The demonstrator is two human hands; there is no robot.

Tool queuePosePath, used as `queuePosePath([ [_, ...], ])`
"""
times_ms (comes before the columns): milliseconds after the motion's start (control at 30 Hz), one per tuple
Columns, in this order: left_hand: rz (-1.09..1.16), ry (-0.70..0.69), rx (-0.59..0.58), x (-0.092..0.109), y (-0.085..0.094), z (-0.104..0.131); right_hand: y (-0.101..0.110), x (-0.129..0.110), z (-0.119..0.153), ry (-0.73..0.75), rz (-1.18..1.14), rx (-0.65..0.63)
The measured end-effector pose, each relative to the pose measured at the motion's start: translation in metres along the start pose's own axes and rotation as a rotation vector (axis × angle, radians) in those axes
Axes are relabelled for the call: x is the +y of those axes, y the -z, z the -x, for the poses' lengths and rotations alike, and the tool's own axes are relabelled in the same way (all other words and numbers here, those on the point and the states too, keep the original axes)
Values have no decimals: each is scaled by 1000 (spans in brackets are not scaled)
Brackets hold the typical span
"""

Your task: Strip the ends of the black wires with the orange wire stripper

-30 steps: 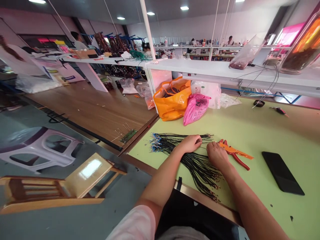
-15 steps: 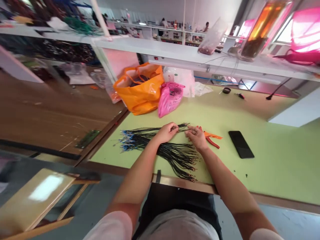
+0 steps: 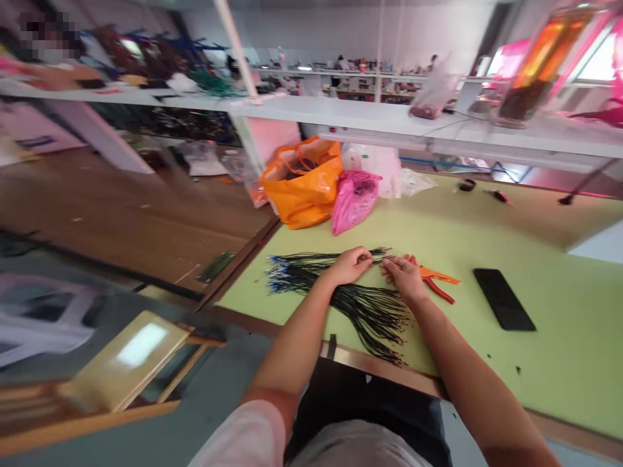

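A spread of thin black wires (image 3: 363, 311) lies on the green tabletop, with blue ends at the left and bare coppery ends at the right. Over its upper part, my left hand (image 3: 355, 264) is closed, pinching a black wire near its right end. Just to the right, my right hand (image 3: 403, 277) has thumb and forefinger pressed together at the tip of that wire. Exactly what sits between those fingertips is too small to make out. Red-and-orange-handled pliers (image 3: 438, 282) lie right beside my right hand, their head partly hidden behind it.
An orange bag (image 3: 306, 198) and a pink plastic bag (image 3: 355, 204) stand at the back left. A black phone (image 3: 504, 299) lies to the right. Behind runs a white shelf (image 3: 341, 113) bearing a glass jar (image 3: 540, 71). A wooden stool (image 3: 131, 363) stands at the lower left.
The view has swung left, so everything appears shifted to the right. Both hands keep nearly the same pose over the wires. A person at the far left has come into view.
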State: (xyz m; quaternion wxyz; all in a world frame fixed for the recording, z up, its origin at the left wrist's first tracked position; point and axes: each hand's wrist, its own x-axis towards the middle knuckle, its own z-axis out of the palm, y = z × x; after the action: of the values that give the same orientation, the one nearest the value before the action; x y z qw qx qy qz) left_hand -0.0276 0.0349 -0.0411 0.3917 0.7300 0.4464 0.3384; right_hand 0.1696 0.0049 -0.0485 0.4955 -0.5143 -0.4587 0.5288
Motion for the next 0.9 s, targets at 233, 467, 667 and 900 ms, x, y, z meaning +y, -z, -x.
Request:
queuePosePath([
  [233, 64, -35, 13, -4, -3, -6, 5, 10, -12, 25, -22, 16],
  [467, 180, -28, 43, -6, -5, -8, 3, 8, -11, 4, -66, 46],
  [667, 240, -42, 86, -3, -1, -3, -6, 2, -2, 10, -71, 29],
  [900, 242, 8, 65, -5, 3, -2, -4, 5, -5, 4, -84, 48],
])
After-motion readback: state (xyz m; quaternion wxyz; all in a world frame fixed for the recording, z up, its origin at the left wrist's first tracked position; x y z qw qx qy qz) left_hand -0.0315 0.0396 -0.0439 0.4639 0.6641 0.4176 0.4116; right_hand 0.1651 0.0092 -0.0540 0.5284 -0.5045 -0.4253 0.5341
